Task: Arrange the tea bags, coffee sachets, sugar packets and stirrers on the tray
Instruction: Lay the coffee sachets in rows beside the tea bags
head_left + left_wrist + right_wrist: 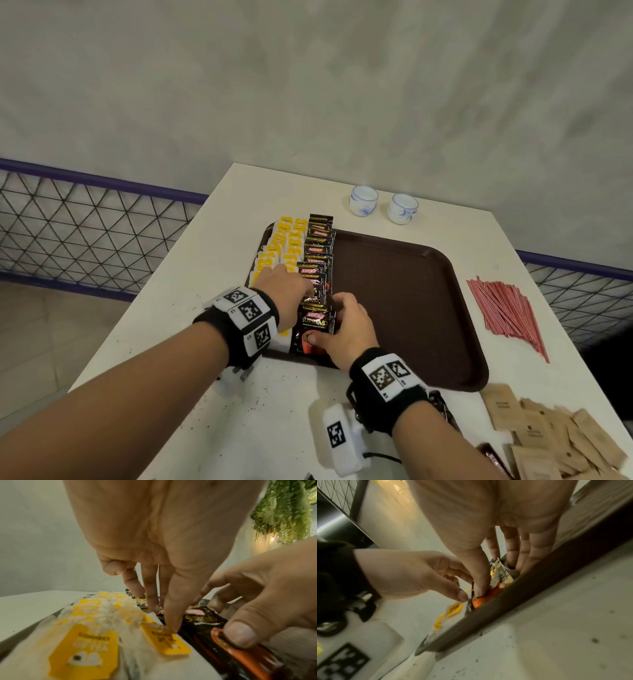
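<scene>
Both hands [346, 325] pressing coffee sachets [313, 329], tea bags [291, 240] beside, brown tray [411, 291]

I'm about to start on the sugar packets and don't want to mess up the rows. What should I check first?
1. Tea bags lined up on tray: ok.
2. Coffee sachets in a column beside them: ok.
3. Nearest sachet settled: not ok, right hand thumb presses it, left hand steadies the row.
4. Free tray space on the right: ok.
5. Sugar packets and stirrers on tray: not ok, on the table.
</scene>
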`<action>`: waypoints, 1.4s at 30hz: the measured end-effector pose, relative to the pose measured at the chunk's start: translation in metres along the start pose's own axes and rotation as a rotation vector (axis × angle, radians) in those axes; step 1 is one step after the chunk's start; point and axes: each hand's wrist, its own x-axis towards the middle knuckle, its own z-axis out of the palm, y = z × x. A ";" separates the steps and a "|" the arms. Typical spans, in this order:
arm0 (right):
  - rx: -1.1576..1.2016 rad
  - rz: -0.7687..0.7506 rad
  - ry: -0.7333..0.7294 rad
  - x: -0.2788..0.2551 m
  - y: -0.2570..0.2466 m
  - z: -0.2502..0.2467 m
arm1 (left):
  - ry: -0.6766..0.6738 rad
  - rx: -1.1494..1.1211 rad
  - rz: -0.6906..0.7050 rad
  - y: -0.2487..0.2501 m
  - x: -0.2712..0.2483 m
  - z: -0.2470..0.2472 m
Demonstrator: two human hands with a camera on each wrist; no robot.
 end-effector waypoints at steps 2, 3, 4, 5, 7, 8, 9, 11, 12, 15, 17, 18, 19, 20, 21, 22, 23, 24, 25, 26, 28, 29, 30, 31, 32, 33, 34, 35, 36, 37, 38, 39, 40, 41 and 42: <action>0.016 0.036 -0.002 0.001 -0.001 0.001 | -0.030 0.008 -0.015 0.000 0.005 -0.002; 0.025 0.049 0.001 0.002 -0.002 0.003 | -0.042 0.008 -0.025 0.001 0.006 -0.002; 0.029 0.058 0.010 0.003 -0.002 0.005 | -0.039 0.006 -0.032 0.001 0.008 -0.002; 0.032 0.063 0.017 0.004 -0.002 0.007 | -0.033 0.004 -0.039 0.002 0.009 -0.002; 0.026 0.058 0.020 0.005 -0.004 0.010 | -0.026 -0.009 -0.052 0.001 0.011 -0.001; 0.021 0.050 0.016 0.006 -0.005 0.011 | -0.030 -0.017 -0.058 0.001 0.011 0.000; 0.016 0.044 0.009 0.006 -0.006 0.011 | -0.033 -0.029 -0.065 0.001 0.011 0.000; 0.015 0.040 -0.002 0.003 -0.008 0.009 | -0.025 -0.068 -0.070 0.001 0.009 -0.001; 0.014 0.037 -0.005 0.000 -0.009 0.006 | -0.006 -0.089 -0.069 0.000 0.008 -0.002; -0.029 0.024 -0.032 -0.009 -0.013 -0.012 | 0.071 -0.134 -0.064 -0.001 0.002 -0.006; -0.042 0.030 -0.049 -0.014 -0.014 -0.024 | 0.118 -0.162 -0.059 0.001 -0.003 -0.005; -0.028 0.035 -0.057 -0.016 -0.016 -0.027 | 0.135 -0.168 -0.054 0.004 -0.006 -0.004; -0.008 0.045 -0.072 -0.019 -0.017 -0.028 | 0.141 -0.180 -0.052 0.008 -0.008 -0.002; 0.014 0.050 -0.090 -0.022 -0.019 -0.025 | 0.141 -0.204 -0.059 0.010 -0.011 -0.001; 0.039 0.051 -0.110 -0.023 -0.019 -0.019 | 0.143 -0.224 -0.066 0.012 -0.013 -0.001; 0.062 0.048 -0.121 -0.027 -0.018 -0.014 | 0.148 -0.233 -0.065 0.014 -0.014 -0.001; 0.078 0.044 -0.129 -0.029 -0.016 -0.010 | 0.156 -0.229 -0.062 0.015 -0.015 -0.002; 0.088 0.042 -0.131 -0.031 -0.015 -0.007 | 0.164 -0.225 -0.055 0.015 -0.016 -0.003; 0.096 0.049 -0.130 -0.033 -0.013 -0.009 | 0.170 -0.229 -0.051 0.015 -0.018 -0.005; 0.105 0.057 -0.124 -0.037 -0.010 -0.014 | 0.182 -0.245 -0.043 0.015 -0.021 -0.008; 0.111 0.042 -0.089 -0.046 -0.005 -0.034 | 0.232 -0.278 -0.024 0.017 -0.029 -0.013; 0.104 0.019 -0.050 -0.052 0.001 -0.049 | 0.251 -0.294 -0.011 0.019 -0.035 -0.015; 0.084 -0.006 -0.007 -0.059 0.007 -0.067 | 0.258 -0.310 0.012 0.020 -0.044 -0.016; 0.042 -0.023 0.032 -0.067 0.016 -0.086 | 0.257 -0.331 0.047 0.022 -0.057 -0.015; -0.024 -0.031 0.068 -0.078 0.026 -0.106 | 0.238 -0.339 0.098 0.024 -0.073 -0.011; -0.109 -0.019 0.094 -0.088 0.039 -0.125 | 0.183 -0.331 0.157 0.028 -0.090 -0.006; -0.198 0.010 0.105 -0.100 0.053 -0.141 | 0.095 -0.316 0.231 0.034 -0.107 0.000; -0.292 0.059 0.087 -0.113 0.066 -0.154 | -0.010 -0.291 0.286 0.043 -0.124 0.005; -0.387 0.117 0.046 -0.126 0.076 -0.161 | -0.120 -0.229 0.322 0.054 -0.138 0.014; -0.471 0.165 -0.003 -0.138 0.084 -0.164 | -0.204 -0.153 0.374 0.067 -0.151 0.024; -0.527 0.196 -0.045 -0.149 0.089 -0.162 | -0.238 -0.081 0.439 0.082 -0.161 0.032; -0.547 0.211 -0.074 -0.156 0.093 -0.158 | -0.262 -0.039 0.482 0.097 -0.168 0.042; -0.534 0.216 -0.091 -0.162 0.093 -0.151 | -0.242 -0.015 0.507 0.109 -0.172 0.051; -0.511 0.218 -0.099 -0.164 0.092 -0.143 | -0.191 -0.013 0.529 0.120 -0.174 0.060; -0.490 0.214 -0.105 -0.165 0.091 -0.134 | -0.134 -0.028 0.564 0.129 -0.174 0.064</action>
